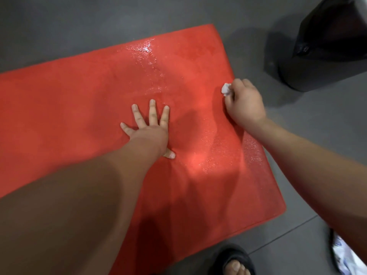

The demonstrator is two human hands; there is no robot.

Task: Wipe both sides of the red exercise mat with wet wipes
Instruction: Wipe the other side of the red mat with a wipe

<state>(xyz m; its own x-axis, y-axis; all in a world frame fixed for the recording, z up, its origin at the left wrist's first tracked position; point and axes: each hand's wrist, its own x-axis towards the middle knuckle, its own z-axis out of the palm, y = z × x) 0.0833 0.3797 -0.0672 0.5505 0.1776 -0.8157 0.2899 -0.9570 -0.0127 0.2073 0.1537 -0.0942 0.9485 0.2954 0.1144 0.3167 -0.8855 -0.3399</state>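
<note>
A crumpled wet wipe (pixel 226 89) is pinched in the right hand (pixel 245 103) fingers; the left hand (pixel 150 129) fingers are spread flat on the red exercise mat (pixel 79 108).

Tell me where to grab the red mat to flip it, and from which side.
Pinch the red mat by its near right corner, coming from the right: it lies flat, and that edge sits clear of the left hand pressing it.

Under me the floor (pixel 59 26) is dark grey tile, one thin grout line (pixel 282 235) running past my black sandal (pixel 234 259). A glossy black container (pixel 317 62) stands far right, throwing a soft shadow (pixel 256 42).
</note>
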